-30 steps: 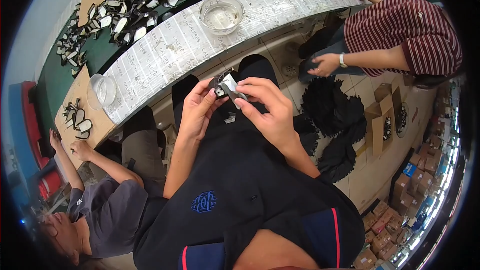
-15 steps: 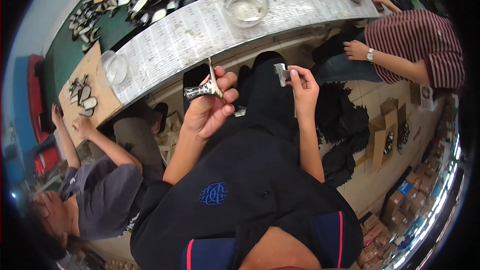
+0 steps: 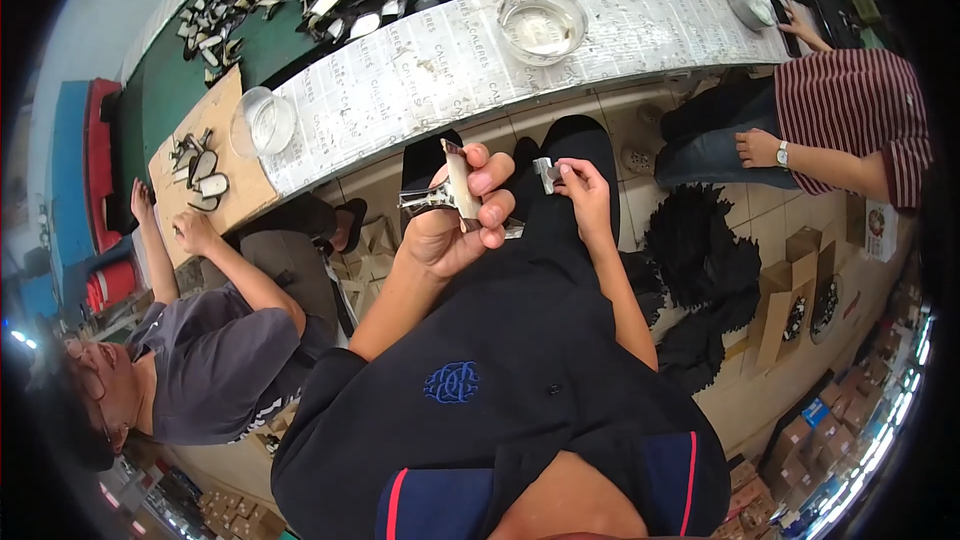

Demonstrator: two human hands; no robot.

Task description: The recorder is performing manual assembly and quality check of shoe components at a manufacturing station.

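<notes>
Though small, clip (right hand).

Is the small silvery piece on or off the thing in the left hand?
Off: the right hand holds the silvery piece clear of the pale piece in the left hand, with a gap between.

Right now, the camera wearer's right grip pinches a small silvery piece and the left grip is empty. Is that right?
Not quite: the left grip isn't empty. The head view shows it holding a pale strip with a dark, shiny part. The right grip does pinch a small silvery piece.
</notes>
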